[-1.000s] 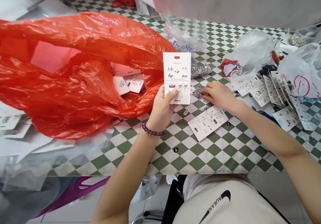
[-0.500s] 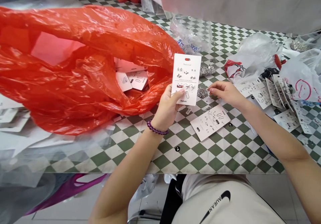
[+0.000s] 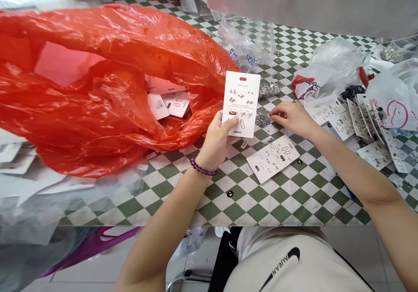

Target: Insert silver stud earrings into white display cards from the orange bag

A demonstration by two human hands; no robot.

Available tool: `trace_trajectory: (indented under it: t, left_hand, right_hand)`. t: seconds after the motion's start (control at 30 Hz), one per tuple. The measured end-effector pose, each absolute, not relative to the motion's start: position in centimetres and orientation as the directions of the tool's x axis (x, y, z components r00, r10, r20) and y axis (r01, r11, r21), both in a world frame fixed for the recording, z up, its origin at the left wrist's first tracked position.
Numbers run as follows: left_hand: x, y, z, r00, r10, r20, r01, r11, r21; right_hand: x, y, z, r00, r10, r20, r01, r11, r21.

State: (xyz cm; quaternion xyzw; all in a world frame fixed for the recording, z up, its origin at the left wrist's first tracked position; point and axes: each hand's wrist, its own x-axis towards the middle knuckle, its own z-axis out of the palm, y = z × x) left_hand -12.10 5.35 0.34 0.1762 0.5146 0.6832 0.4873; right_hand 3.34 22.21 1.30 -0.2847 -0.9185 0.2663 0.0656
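Observation:
My left hand (image 3: 215, 146) holds a white Claire's earring card (image 3: 241, 103) upright by its lower left edge, with the thumb across its front. Small silver studs and pins sit on the card. My right hand (image 3: 292, 118) hovers over the table, its fingertips just next to a small pile of silver glittery bits (image 3: 263, 119). A second white jewellery card (image 3: 273, 158) lies flat on the checked tablecloth below that hand. A purple bead bracelet (image 3: 203, 167) circles my left wrist.
A large open red plastic bag (image 3: 98, 83) with white cards (image 3: 168, 103) inside fills the left side. Clear plastic bags (image 3: 246, 41) stand behind. Several jewellery cards (image 3: 342, 124) and white bags (image 3: 396, 96) lie at the right. Below the table edge is a tiled floor.
My right hand has lifted off the silver pile and drawn slightly back to the right. The card in my left hand now leans a little to the right.

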Motion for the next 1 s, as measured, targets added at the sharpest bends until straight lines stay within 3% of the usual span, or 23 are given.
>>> trace_trajectory:
  t: [0.1, 0.2, 0.33, 0.53, 0.7, 1.0]
  left_hand:
    - [-12.1, 5.4, 0.2, -0.462, 0.845, -0.268, -0.483, 0.013, 0.876]
    - [-12.1, 5.4, 0.1, -0.463, 0.843, -0.273, -0.488, 0.014, 0.873]
    - [-12.1, 5.4, 0.1, -0.459, 0.846, -0.272, -0.487, 0.016, 0.873]
    - [-12.0, 5.3, 0.2, -0.457, 0.844, -0.283, -0.487, 0.029, 0.873]
    - [-12.1, 5.4, 0.2, -0.467, 0.831, -0.301, -0.5, 0.033, 0.865]
    - [-11.9, 5.4, 0.3, -0.454, 0.837, -0.305, -0.495, 0.048, 0.868]
  right_hand:
    - [3.4, 21.8, 1.5, -0.826, 0.555, -0.098, 0.554, 0.768, -0.321]
    - [3.3, 21.5, 2.0, -0.828, 0.538, -0.158, 0.561, 0.787, -0.256]
    - [3.1, 21.6, 2.3, -0.821, 0.543, -0.177, 0.571, 0.785, -0.24]
    - [1.8, 22.4, 1.4, -0.844, 0.536, -0.032, 0.517, 0.796, -0.313]
    - [1.0, 22.8, 1.0, -0.906, 0.405, -0.123, 0.422, 0.882, -0.21]
    - [1.0, 22.2, 0.9, -0.908, 0.417, -0.037, 0.417, 0.895, -0.156]
